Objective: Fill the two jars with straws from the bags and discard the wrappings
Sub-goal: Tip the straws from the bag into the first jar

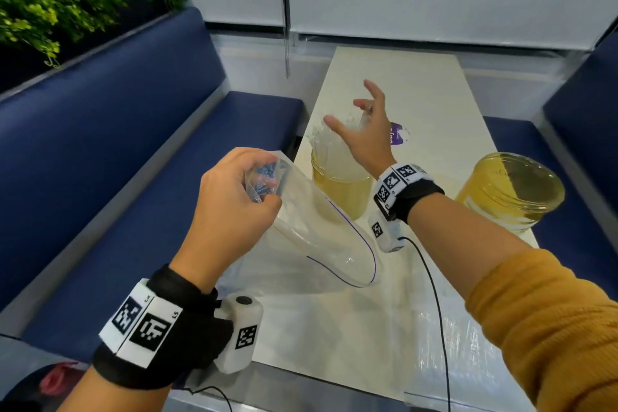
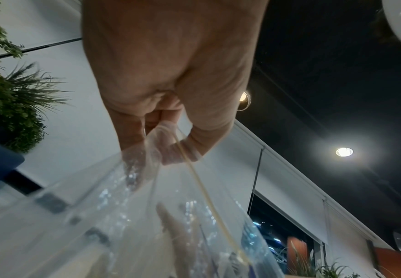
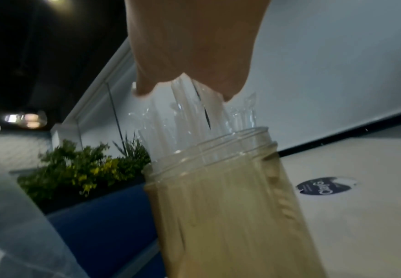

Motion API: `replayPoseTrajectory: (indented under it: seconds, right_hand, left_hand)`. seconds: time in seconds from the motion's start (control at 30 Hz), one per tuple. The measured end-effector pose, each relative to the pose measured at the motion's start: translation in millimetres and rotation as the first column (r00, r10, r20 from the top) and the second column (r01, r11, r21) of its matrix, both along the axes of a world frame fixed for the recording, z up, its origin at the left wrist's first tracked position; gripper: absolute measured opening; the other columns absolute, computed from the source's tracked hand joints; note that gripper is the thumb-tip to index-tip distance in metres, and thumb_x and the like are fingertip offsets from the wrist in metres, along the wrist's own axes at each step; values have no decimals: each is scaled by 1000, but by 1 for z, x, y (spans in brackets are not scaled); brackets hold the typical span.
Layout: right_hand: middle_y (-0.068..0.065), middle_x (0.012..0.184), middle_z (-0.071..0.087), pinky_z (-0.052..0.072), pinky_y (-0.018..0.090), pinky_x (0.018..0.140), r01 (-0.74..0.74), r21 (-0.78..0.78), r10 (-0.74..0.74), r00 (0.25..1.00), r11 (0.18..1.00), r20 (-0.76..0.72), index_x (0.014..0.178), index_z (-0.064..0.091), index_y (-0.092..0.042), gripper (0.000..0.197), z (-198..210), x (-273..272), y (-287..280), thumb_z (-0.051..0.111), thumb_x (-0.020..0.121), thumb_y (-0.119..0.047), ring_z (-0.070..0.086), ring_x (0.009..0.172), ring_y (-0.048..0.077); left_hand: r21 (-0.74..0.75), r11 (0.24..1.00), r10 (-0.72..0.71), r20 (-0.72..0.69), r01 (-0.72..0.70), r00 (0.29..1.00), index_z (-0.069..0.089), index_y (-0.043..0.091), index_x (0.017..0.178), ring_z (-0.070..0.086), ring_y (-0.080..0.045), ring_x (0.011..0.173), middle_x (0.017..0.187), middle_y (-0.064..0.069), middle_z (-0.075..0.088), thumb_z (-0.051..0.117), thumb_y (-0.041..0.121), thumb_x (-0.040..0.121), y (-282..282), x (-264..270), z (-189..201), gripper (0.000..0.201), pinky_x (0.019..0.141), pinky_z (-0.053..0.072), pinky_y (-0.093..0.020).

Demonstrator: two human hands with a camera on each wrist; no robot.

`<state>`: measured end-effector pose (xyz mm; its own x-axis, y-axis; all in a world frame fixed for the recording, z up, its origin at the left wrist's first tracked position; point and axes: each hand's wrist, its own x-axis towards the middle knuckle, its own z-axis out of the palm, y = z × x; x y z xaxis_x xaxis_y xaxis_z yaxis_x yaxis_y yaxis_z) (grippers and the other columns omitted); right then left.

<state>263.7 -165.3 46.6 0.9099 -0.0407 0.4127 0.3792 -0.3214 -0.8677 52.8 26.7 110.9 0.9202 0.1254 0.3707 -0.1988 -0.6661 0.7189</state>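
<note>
- The left hand (image 1: 234, 197) pinches the closed end of a clear, floppy plastic bag (image 1: 321, 237), which hangs mouth-down over the pale table (image 1: 394, 321). It looks empty, weightless and slippery, so best crumpled in the fist.
- The right hand (image 1: 364, 134), fingers spread open, rests above thin clear-wrapped straws (image 3: 194, 116) standing in the left yellow-tinted glass jar (image 1: 337, 187).
- The straws seem light and bendable; gather them as a bundle.
- A second yellow-tinted jar (image 1: 511, 191) stands right, apparently empty.

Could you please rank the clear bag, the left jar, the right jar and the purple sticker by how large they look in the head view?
1. Bag, nearest the camera, so its lead is unsure.
2. Right jar and left jar: alike; an arm partly hides the left one.
3. Sticker.
</note>
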Motion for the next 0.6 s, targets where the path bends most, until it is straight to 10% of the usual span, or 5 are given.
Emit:
replayPoseTrajectory:
  seconds: [0.2,0.3,0.37,0.5,0.6]
  right_hand:
    - [2,151,46,25,24,114,40,-394,29,985,918,169,149,45,-18,56,9,10,-4,42,103,-49,36,143,19]
    - [13,135,60,25,42,115,-91,-829,197,980,552,23,138,57,-14,47,7,6,-8,29,109,-38,43,137,32]
    - [11,135,61,25,47,116,-43,-776,152,986,629,68,134,63,-16,48,14,-4,-11,33,107,-43,45,134,29]
    - [3,75,71,51,30,70,119,-545,62,951,830,302,71,68,-16,41,69,-39,-11,49,97,-40,62,69,18]
    - [1,41,44,44,27,50,-26,-722,179,974,691,136,46,45,-11,46,113,-89,-8,55,85,-33,40,40,18]
  left_hand:
    - [-9,1000,-21,-13,21,1000,68,18,121,63,-7,105,117,9,65,76,6,80,-9,6,3,44,78,47,-2]
    - [-8,998,-57,-21,57,998,68,21,121,64,-9,106,118,11,65,75,5,79,-13,8,6,46,85,50,-8]
    - [-17,995,-98,-32,98,995,66,23,123,66,-11,106,120,13,63,74,5,78,-16,9,8,49,91,54,-23]
    - [27,988,-151,-87,153,985,61,24,132,61,-2,106,130,12,56,74,7,80,-23,14,7,56,84,48,-4]
    - [73,982,-163,-151,176,975,52,15,142,56,3,101,138,6,48,72,5,79,-33,21,3,67,76,38,6]
